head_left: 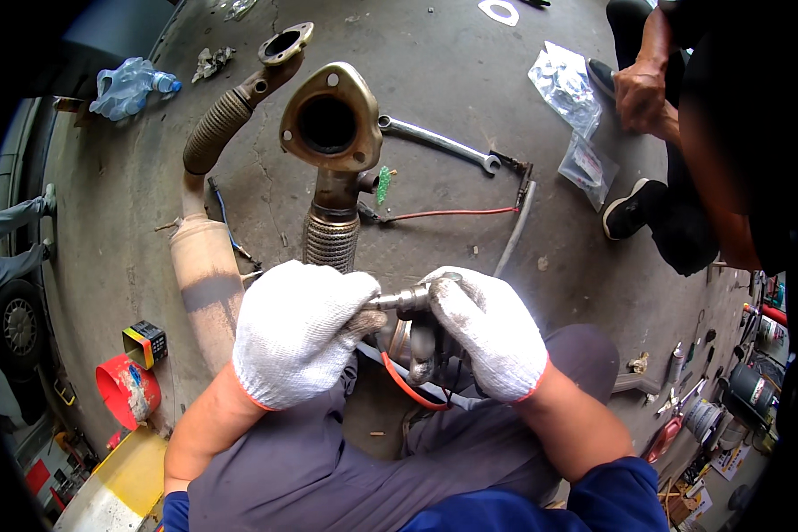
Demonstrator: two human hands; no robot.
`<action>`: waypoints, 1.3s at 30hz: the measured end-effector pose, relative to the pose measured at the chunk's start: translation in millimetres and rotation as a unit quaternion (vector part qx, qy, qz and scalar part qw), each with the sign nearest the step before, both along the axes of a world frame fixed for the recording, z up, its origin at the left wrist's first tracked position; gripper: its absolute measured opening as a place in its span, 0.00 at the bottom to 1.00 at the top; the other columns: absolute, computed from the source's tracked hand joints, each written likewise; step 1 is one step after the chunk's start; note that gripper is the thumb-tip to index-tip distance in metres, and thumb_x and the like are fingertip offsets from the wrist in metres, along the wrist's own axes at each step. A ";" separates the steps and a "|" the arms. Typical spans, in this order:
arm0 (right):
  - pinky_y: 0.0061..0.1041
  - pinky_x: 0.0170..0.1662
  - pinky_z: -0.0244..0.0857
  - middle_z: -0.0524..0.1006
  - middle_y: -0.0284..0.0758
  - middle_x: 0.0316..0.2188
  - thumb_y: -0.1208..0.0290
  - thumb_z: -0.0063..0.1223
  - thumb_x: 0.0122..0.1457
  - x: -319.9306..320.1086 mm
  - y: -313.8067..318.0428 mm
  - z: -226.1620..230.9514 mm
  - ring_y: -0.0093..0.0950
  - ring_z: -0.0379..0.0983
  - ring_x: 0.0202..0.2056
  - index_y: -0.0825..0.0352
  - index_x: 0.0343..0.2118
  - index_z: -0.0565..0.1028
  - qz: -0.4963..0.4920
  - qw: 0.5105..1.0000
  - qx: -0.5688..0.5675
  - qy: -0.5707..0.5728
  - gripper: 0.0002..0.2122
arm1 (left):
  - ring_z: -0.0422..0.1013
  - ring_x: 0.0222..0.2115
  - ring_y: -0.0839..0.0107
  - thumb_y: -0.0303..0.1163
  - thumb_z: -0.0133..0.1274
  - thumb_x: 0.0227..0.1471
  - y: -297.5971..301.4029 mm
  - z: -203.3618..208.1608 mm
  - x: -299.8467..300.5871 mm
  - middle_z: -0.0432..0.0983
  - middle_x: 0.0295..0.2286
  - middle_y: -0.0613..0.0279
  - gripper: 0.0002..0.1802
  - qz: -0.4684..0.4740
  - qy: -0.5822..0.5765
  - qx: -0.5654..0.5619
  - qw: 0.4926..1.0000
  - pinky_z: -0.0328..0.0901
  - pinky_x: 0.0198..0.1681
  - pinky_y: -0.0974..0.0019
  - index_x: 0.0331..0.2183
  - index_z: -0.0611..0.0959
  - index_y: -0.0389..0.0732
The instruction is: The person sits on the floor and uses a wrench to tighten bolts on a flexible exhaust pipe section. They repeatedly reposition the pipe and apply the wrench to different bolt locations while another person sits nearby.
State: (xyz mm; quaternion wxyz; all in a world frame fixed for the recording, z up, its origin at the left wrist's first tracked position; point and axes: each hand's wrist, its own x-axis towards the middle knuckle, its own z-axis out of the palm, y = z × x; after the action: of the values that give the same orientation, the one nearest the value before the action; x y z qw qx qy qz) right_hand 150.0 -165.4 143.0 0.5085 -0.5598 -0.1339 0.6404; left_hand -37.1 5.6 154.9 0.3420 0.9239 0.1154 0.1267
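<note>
Both my hands wear white knit gloves and meet in front of my knees. Between them is a small stepped metal cylinder (pixel 405 300), perhaps a sensor. My left hand (pixel 301 332) pinches its left end. The fingers of my right hand (pixel 488 328) are closed around its right end, hiding part of it. An orange-red cable (pixel 410 390) loops below the hands; where it joins is hidden. Just beyond stands an exhaust pipe (pixel 331 239) with a ribbed flexible section and a three-hole flange (pixel 361 106) facing up.
Left of it lies a second exhaust pipe with a muffler (pixel 206 253). A combination wrench (pixel 439 142) and a grey hose (pixel 516 226) rest on the floor. Plastic bags (pixel 567 89) lie near a person's hand (pixel 643 97). A red container (pixel 126 390) stands left; tools clutter the right.
</note>
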 end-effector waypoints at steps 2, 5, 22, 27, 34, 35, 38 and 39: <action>0.25 0.37 0.75 0.83 0.34 0.29 0.63 0.49 0.79 -5.0 3.5 1.9 0.21 0.80 0.29 0.73 0.46 0.80 0.009 1.000 0.005 -0.020 0.16 | 0.77 0.29 0.52 0.29 0.69 0.57 -1.1 -1.2 2.0 0.83 0.31 0.54 0.15 -0.014 0.019 0.024 0.999 0.69 0.36 0.53 0.45 0.87 0.37; 0.26 0.39 0.75 0.83 0.34 0.29 0.62 0.49 0.79 -6.7 6.2 4.4 0.21 0.80 0.31 0.73 0.46 0.80 0.044 0.995 -0.004 -0.086 0.16 | 0.77 0.30 0.51 0.32 0.69 0.55 -0.4 -0.1 3.2 0.83 0.32 0.54 0.16 -0.033 0.052 0.049 0.997 0.69 0.36 0.52 0.45 0.87 0.39; 0.32 0.31 0.84 0.83 0.40 0.39 0.53 0.48 0.80 1.5 15.8 -24.9 0.30 0.84 0.30 0.75 0.54 0.78 -0.117 0.979 -0.103 0.132 0.23 | 0.81 0.36 0.75 0.34 0.45 0.78 -7.6 -45.7 7.8 0.84 0.37 0.59 0.17 0.266 0.015 -0.525 0.809 0.75 0.41 0.71 0.56 0.81 0.35; 0.35 0.32 0.85 0.83 0.41 0.36 0.53 0.49 0.80 6.4 10.6 -30.4 0.33 0.84 0.28 0.75 0.52 0.78 -0.107 0.968 -0.109 0.198 0.23 | 0.82 0.39 0.75 0.27 0.51 0.74 -11.7 -33.6 14.6 0.84 0.41 0.59 0.13 0.252 0.014 -0.493 0.833 0.77 0.47 0.67 0.55 0.82 0.33; 0.37 0.34 0.85 0.83 0.43 0.31 0.54 0.49 0.80 2.6 10.1 -28.9 0.33 0.84 0.28 0.74 0.49 0.79 -0.093 0.959 -0.114 0.242 0.22 | 0.79 0.42 0.78 0.22 0.62 0.65 -15.1 -33.9 14.0 0.83 0.40 0.63 0.10 0.232 0.054 -0.396 0.887 0.75 0.49 0.68 0.48 0.85 0.34; 0.37 0.34 0.85 0.83 0.43 0.31 0.54 0.49 0.80 2.4 10.1 -29.2 0.33 0.84 0.28 0.74 0.49 0.79 -0.089 0.959 -0.114 0.243 0.22 | 0.79 0.42 0.78 0.22 0.62 0.65 -15.7 -33.9 14.0 0.83 0.39 0.63 0.10 0.228 0.051 -0.382 0.894 0.75 0.49 0.68 0.48 0.85 0.34; 0.33 0.33 0.84 0.83 0.42 0.31 0.56 0.50 0.80 -0.1 11.4 -31.9 0.32 0.84 0.28 0.73 0.49 0.79 -0.089 0.971 -0.103 0.198 0.20 | 0.79 0.42 0.78 0.21 0.62 0.64 -15.0 -36.2 14.1 0.83 0.39 0.62 0.09 0.231 0.073 -0.393 0.887 0.75 0.49 0.68 0.47 0.85 0.34; 0.33 0.33 0.83 0.83 0.41 0.32 0.56 0.50 0.80 -0.8 11.1 -34.0 0.32 0.84 0.28 0.72 0.49 0.79 -0.089 0.975 -0.094 0.182 0.19 | 0.79 0.42 0.78 0.21 0.61 0.65 -15.5 -38.3 15.0 0.83 0.39 0.62 0.09 0.232 0.066 -0.403 0.883 0.75 0.48 0.68 0.47 0.85 0.34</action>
State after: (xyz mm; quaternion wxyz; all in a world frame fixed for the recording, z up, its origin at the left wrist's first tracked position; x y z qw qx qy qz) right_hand 149.2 -154.3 109.0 0.5247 -0.4884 0.0723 0.6935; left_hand -22.1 -9.9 116.6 0.6371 0.6596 0.3899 0.0838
